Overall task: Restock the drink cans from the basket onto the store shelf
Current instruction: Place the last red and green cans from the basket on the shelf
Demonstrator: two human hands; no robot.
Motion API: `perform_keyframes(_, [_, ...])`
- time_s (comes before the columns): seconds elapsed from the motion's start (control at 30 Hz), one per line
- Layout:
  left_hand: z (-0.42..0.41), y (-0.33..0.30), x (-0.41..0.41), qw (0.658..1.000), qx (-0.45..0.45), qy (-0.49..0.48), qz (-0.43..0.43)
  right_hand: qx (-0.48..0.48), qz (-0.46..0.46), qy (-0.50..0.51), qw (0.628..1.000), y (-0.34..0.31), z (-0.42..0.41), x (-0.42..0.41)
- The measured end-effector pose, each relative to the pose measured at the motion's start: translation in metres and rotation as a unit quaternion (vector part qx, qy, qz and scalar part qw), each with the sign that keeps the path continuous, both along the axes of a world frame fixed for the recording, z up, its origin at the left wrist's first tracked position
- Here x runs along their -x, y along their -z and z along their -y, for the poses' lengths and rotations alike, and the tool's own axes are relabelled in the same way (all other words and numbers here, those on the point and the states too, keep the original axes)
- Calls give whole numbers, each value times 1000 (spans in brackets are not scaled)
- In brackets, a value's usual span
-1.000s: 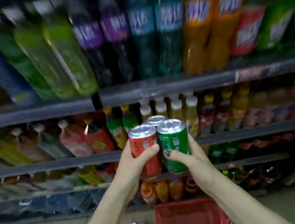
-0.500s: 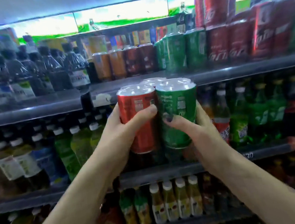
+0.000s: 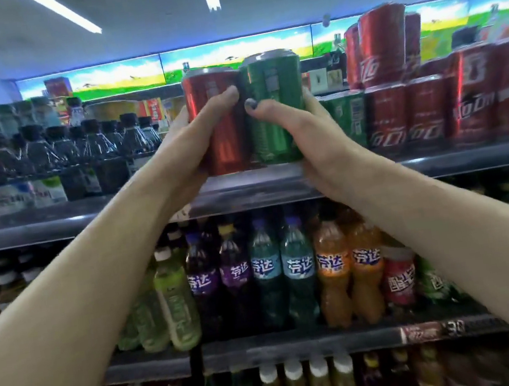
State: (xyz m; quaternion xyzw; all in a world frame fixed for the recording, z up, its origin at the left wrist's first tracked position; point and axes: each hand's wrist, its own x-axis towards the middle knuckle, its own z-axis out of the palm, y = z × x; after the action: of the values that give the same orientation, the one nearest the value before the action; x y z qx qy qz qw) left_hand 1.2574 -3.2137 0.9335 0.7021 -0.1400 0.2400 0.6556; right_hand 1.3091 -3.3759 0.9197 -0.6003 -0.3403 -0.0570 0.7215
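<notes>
My left hand grips a red can and my right hand grips a green can. The two cans are pressed side by side, upright, at the front edge of the top shelf. Their bottoms sit at about the shelf's level; whether they rest on it I cannot tell. A third can seen earlier behind them is hidden now. The basket is out of view.
Green cans and stacked red cans fill the top shelf to the right. Dark bottles stand to the left. Soda bottles in purple, teal and orange line the shelf below.
Both hands have lifted the cans from chest height up to the top shelf. The view has tilted up, so the basket has dropped out of sight.
</notes>
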Motion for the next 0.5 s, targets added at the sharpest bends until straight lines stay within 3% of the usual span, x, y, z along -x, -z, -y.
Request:
perform_keyframes(0.23, [-35, -13, -47, 998, -25, 16, -49, 15, -63, -39, 997, -18, -31, -57])
perform_keyframes(0.5, [-67, -7, -98, 990, -69, 62, -106, 68, -70, 39, 994, -14, -53, -94])
